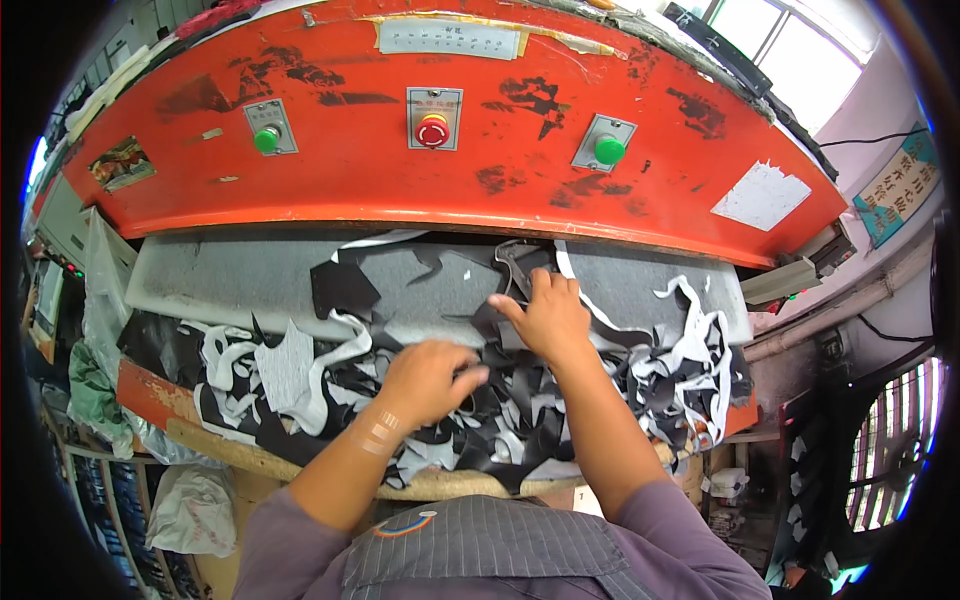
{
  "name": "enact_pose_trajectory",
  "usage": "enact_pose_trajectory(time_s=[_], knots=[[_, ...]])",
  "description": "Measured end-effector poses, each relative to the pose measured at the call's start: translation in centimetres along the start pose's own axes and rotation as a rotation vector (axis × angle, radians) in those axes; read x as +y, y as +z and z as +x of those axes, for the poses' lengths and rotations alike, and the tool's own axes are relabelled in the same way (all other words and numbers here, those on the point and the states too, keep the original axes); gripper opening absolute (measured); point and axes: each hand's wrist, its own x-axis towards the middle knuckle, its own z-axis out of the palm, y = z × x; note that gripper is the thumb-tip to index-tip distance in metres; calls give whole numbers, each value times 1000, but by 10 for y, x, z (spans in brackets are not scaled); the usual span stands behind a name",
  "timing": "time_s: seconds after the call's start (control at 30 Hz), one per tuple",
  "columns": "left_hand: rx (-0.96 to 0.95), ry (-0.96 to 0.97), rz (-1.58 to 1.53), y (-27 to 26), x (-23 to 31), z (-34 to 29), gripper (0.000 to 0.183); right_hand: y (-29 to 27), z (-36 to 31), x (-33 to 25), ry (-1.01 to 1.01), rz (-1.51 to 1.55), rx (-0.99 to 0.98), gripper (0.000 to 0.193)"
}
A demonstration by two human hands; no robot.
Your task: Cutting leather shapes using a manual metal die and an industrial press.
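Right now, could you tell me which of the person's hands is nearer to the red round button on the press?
The right hand. It lies up on the grey cutting pad, below and right of the red button. The left hand rests lower, on the heap of black and white scraps.

There are two hands, a left hand and a right hand. There is one big red machine. It has three round buttons. Two buttons are green, one on the left and one on the right. One button is red and sits between them. There is one grey mat under the machine. There is one heap of black and white scraps; the scraps are too many and too tangled to count, maybe dozens.
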Motion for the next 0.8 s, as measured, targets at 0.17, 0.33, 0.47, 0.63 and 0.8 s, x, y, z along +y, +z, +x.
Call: enact_pose_trajectory(time_s=[0.17,0.33,0.47,0.63,0.8], knots=[[415,-148,342,2,-91,118,45,36,56,10,199,-66,-280,68],[222,-518,283,-18,-145,145,32,24,72,95,149,736,-315,54],[125,-554,287,-15,-139,128,30,12,59,194,449,1751,-352,56],[31,-556,203,-20,-110,87,27,-17,13,220,334,1925,-208,59],[103,-189,-265,11,-29,105,38,-23,19,169,258,1774,-294,60]])
